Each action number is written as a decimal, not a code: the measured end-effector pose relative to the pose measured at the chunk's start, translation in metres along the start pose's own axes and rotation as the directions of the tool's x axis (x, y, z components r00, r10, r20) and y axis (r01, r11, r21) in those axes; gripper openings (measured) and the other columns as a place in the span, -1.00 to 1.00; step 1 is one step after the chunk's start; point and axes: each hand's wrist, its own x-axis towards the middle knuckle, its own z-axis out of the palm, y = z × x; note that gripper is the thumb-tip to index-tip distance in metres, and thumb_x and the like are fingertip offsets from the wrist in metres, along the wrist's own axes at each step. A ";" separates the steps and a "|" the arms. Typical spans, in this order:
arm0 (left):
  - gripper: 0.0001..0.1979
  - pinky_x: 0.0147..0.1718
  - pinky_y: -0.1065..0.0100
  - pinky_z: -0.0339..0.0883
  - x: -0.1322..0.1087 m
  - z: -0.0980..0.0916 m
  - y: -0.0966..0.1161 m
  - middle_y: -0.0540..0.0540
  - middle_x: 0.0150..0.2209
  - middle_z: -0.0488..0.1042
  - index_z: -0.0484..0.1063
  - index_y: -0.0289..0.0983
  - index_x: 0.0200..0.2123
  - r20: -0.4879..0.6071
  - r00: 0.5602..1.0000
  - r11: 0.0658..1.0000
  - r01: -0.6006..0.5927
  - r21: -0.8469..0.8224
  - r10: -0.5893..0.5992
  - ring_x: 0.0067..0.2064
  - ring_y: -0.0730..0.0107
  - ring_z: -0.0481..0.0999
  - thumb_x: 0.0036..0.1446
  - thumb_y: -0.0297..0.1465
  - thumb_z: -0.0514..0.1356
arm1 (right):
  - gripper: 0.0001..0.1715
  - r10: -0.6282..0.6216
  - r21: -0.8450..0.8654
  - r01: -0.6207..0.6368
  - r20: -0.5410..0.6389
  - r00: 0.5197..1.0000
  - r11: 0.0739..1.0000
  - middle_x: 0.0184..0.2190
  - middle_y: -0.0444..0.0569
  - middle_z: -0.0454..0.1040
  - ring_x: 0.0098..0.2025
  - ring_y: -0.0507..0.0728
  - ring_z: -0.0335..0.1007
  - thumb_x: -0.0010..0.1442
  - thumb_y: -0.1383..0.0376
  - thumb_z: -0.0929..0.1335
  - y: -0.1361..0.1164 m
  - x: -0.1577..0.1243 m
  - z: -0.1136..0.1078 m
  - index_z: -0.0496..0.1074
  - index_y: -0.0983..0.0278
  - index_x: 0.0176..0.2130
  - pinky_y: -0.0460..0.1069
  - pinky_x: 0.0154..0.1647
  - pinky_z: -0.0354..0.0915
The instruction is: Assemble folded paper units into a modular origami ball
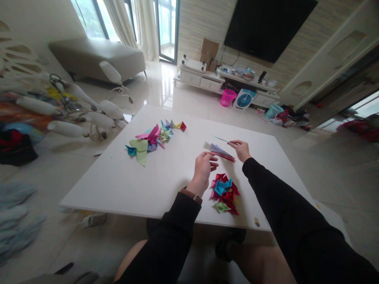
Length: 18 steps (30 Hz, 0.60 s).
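Observation:
My left hand [203, 165] is closed in a pinch on the near end of a thin stack of coloured paper sheets [222, 152] held just above the white table [124, 185]. My right hand [242, 150] pinches a thin teal sheet [219, 138] lifted edge-on over the stack. Just in front of my hands lies a small heap of folded paper pieces [225, 193], mostly red with some blue and green. A second heap of folded pastel pieces [152, 140] lies at the table's far left.
A white floor lamp with tulip shades [85, 110] leans at the left. Beyond the table stand a grey sofa [97, 57], a low TV cabinet [207, 79], a pink basket [227, 97] and a small fan [244, 99]. My knees are under the table's near edge.

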 end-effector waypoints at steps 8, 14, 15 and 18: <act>-0.84 -0.41 0.39 0.22 0.000 0.000 -0.002 -0.03 -0.41 0.45 0.40 -0.27 -0.36 0.005 1.000 1.000 -0.012 0.011 0.012 -0.49 0.49 0.41 -0.10 -0.48 0.12 | -0.67 -0.068 -0.271 0.085 0.073 0.995 0.959 -0.29 0.05 0.61 -0.24 0.18 0.53 -0.11 0.10 0.58 -0.005 -0.012 -0.008 0.63 0.29 -0.40 0.09 -0.14 0.44; -0.85 -0.41 0.40 0.23 -0.001 -0.001 0.003 -0.03 -0.41 0.45 0.39 -0.27 -0.36 0.004 1.000 1.000 -0.001 -0.005 0.001 -0.49 0.50 0.40 -0.09 -0.48 0.12 | -0.69 -0.066 -0.310 0.074 0.034 0.997 0.948 -0.30 0.05 0.60 -0.22 0.19 0.53 -0.08 0.11 0.56 0.003 -0.018 -0.011 0.62 0.29 -0.40 0.10 -0.08 0.43; -0.85 -0.41 0.40 0.23 -0.001 -0.002 0.005 -0.03 -0.40 0.45 0.39 -0.27 -0.36 -0.003 1.000 1.000 -0.003 -0.012 0.003 -0.49 0.50 0.40 -0.09 -0.48 0.13 | -0.69 -0.066 -0.312 0.072 0.028 0.997 0.947 -0.30 0.05 0.60 -0.22 0.19 0.54 -0.07 0.11 0.56 0.005 -0.018 -0.012 0.62 0.29 -0.40 0.10 -0.07 0.43; -0.84 -0.41 0.41 0.23 -0.001 -0.005 0.011 -0.02 -0.41 0.45 0.40 -0.27 -0.35 -0.033 0.999 0.999 -0.022 -0.040 0.021 -0.49 0.50 0.41 -0.11 -0.49 0.14 | -0.69 -0.062 -0.319 0.065 0.020 0.998 0.946 -0.29 0.06 0.61 -0.23 0.19 0.54 -0.07 0.10 0.55 0.010 -0.022 -0.015 0.62 0.29 -0.40 0.10 -0.09 0.44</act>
